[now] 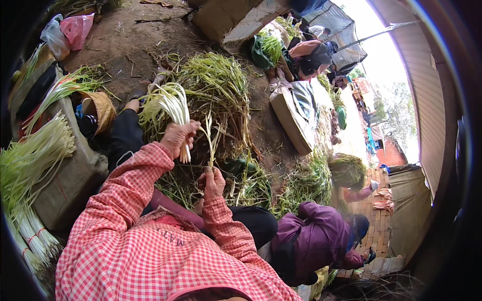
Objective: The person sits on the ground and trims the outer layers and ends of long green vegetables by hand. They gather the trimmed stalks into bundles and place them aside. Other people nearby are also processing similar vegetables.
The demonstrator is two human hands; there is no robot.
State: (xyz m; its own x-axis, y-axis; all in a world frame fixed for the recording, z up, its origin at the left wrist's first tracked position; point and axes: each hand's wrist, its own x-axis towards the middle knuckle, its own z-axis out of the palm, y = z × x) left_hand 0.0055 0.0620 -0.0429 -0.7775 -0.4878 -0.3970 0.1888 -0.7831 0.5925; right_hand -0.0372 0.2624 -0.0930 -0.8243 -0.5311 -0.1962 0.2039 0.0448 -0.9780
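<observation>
My left hand is closed around a bunch of pale-stemmed leafy greens, its leaves hanging over to the upper left. Between the fingertips of my right hand is the lower end of a yellowish stalk that splits into leaves; one leaf of it reaches towards my left fingers. Just beyond both hands lies a large heap of green and dry yellow stalks. Loose leaves and stalks spread to the right of my right hand.
At the left, banded white-stemmed bundles lie by a cloth-covered block with greens on it. A woven bag stands beyond it. A person in a purple jacket is close on the right. A pale padded block lies farther off, near other people.
</observation>
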